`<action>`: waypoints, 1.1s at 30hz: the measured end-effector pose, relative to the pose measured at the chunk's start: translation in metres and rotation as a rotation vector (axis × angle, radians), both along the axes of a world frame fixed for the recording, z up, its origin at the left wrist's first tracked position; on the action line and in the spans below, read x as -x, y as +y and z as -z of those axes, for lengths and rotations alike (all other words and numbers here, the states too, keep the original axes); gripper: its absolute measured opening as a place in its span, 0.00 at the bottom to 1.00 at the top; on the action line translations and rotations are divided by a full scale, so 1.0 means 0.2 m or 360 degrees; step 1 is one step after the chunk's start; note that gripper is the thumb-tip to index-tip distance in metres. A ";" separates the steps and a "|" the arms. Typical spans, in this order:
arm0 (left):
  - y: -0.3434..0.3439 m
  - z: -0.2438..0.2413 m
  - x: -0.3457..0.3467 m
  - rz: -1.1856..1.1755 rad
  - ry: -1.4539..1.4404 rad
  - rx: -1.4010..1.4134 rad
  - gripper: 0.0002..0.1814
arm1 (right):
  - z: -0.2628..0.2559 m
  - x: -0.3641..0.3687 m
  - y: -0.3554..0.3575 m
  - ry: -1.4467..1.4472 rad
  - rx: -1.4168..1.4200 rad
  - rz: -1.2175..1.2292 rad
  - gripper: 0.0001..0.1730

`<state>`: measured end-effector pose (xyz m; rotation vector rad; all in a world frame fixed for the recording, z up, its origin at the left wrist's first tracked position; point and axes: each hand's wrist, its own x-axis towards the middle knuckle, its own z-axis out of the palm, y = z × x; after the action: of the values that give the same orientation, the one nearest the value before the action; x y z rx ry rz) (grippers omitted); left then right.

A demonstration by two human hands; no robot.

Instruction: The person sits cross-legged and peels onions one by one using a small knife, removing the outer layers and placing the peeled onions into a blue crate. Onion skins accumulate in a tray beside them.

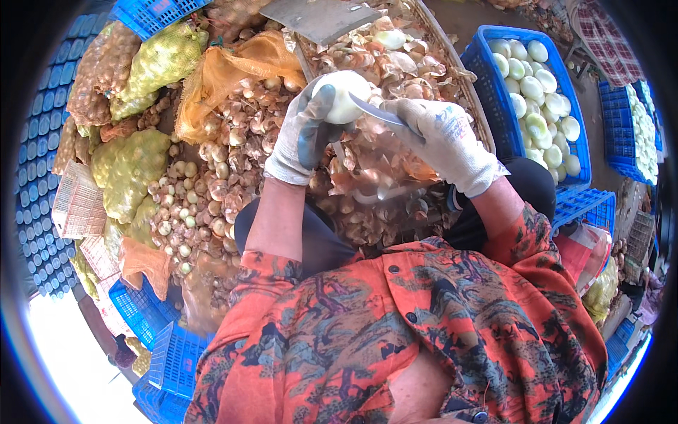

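A peeled white onion rests in my left hand, which wears a white knit glove with grey-blue coated fingers and thumb. My right hand, gloved the same way and marked with printing on its back, grips a knife. The blade's tip touches or nearly touches the onion's right side. Below both hands lies a heap of loose onion skins. Another pale, peeled-looking onion sits on the skins farther off. The knife's handle is mostly hidden inside my right glove.
At right stands a blue plastic crate full of peeled onions. Unpeeled onions spread over the floor at left, beside an orange mesh bag and yellow mesh sacks. A flat grey board lies across the far end of the skins.
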<state>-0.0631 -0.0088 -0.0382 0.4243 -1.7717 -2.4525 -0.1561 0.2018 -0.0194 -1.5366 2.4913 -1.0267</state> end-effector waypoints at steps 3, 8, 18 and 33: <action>-0.02 0.01 0.00 0.0045 -0.0019 0.0008 0.44 | 0.00 0.01 0.00 -0.0011 -0.0017 0.0003 0.05; -0.03 0.03 0.00 0.0010 -0.0106 0.0082 0.40 | 0.04 0.01 0.00 0.0237 -0.0107 0.0060 0.06; 0.01 0.01 0.02 -0.0138 -0.0149 0.0368 0.31 | 0.08 -0.03 -0.05 -0.0551 0.0220 0.0083 0.12; 0.00 0.06 0.02 0.0146 0.0025 0.0732 0.29 | 0.04 -0.01 -0.09 -0.0105 0.0374 0.0158 0.10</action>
<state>-0.0665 -0.0079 -0.0500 0.2834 -2.3026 -1.9930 -0.1542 0.1838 -0.0279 -1.4167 2.4990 -1.4057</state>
